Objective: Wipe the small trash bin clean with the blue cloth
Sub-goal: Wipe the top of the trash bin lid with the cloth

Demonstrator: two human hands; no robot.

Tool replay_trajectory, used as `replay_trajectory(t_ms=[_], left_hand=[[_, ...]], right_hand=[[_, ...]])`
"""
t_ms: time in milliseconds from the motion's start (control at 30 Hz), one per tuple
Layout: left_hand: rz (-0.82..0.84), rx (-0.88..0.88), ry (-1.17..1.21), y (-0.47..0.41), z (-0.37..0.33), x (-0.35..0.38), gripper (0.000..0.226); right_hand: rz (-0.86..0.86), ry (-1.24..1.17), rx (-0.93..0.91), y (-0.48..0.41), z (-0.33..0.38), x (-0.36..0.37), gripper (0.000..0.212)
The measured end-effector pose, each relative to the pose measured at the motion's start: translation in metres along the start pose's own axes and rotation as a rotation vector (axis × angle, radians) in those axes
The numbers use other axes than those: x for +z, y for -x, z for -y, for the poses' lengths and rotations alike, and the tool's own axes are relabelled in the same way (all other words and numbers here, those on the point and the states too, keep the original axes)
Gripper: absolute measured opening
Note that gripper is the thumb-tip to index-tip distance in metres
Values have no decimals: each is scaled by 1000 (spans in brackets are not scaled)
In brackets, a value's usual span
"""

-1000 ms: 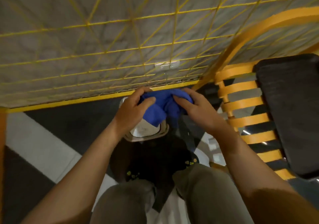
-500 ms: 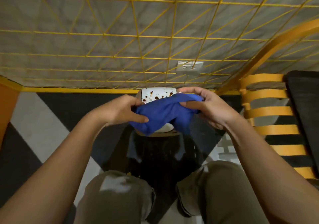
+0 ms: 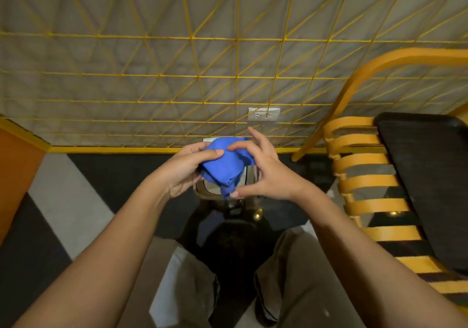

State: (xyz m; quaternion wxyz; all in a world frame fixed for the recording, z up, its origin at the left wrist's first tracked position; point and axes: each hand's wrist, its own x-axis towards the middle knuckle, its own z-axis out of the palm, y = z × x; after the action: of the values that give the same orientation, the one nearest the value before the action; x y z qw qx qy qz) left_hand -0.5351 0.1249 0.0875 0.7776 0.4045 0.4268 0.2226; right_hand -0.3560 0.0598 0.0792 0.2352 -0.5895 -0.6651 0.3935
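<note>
Currently the left hand (image 3: 182,173) grips the bunched blue cloth (image 3: 222,165) and the right hand (image 3: 266,173) pinches its hanging tip, above the small trash bin (image 3: 205,191) at the far edge of the floor (image 3: 114,165). Loose folds may slip free.

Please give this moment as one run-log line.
left hand: grips blue cloth | right hand: pinches blue cloth | small trash bin: mostly hidden under it

Dim, warm indoor light. The glossy black floor (image 3: 114,176) mirrors small lamp glints. Wide-angle distortion curves the edges; the wall socket (image 3: 264,114) looks slightly blurred.
</note>
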Motion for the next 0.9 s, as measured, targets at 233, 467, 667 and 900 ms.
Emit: replay_trajectory(t_ms=[233,467,667,900], left_hand=[[89,5,-47,5,1,6,51],[33,-20,-231,6,11,0,40],[-301,-35,-83,1,15,-2,21],[-270,-24,91,15,23,-10,31]], right_hand=[[-120,-143,-60,7,7,3,41],[-265,-150,50,2,9,0,12],[-281,-43,-27,5,28,13,15],[-168,-402,151,5,21,38,22]])
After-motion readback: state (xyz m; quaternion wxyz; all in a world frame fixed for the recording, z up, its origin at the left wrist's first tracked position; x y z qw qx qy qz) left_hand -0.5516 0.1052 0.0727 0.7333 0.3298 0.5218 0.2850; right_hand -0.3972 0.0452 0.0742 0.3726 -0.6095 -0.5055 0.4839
